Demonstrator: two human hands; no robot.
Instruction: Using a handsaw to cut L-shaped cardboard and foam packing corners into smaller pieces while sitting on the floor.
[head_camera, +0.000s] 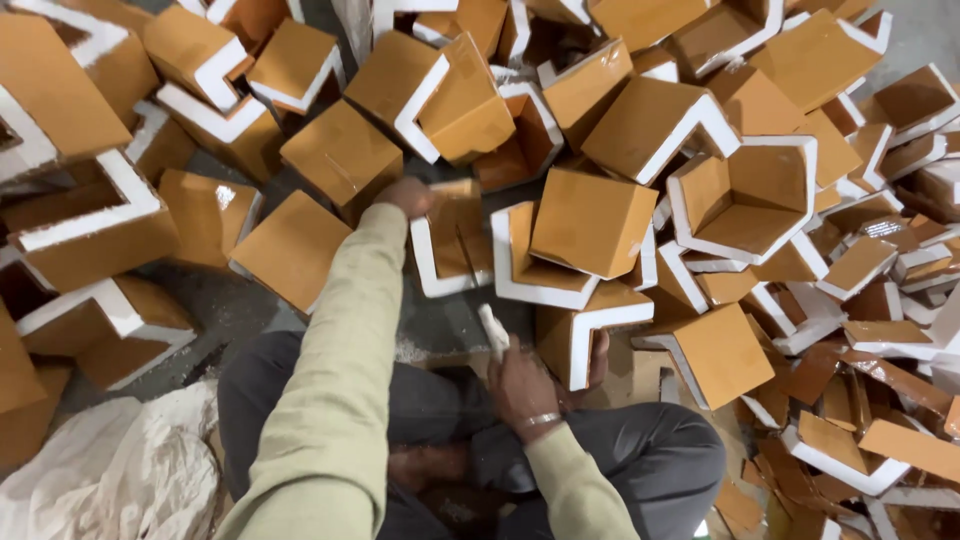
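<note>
Left hand (405, 195) is stretched out ahead of me, fingers closed on the top edge of an orange corner piece (450, 240) with a white foam edge; piece stands roughly upright, just right of the hand. Left of that hand: a flat orange panel (295, 250) lying near my sleeve, more orange blocks (90, 235) stacked further out. Near my left knee, well back from the hand, a crumpled white sack (110, 470) on the floor.

Between my two hands: another open corner piece (545, 250), white rim facing up, just right of the one I hold.

Right hand (525, 385) sits low over my lap, gripping a white tool handle (493, 332) that sticks up and forward from the fist. Can't tell what the working end is. Just right of this hand, touching it, an orange L-shaped piece (585, 335) with a white foam edge.

Further right: dense heap of the same orange pieces (750, 190), and flat orange scraps (880, 420) on the floor.
</note>
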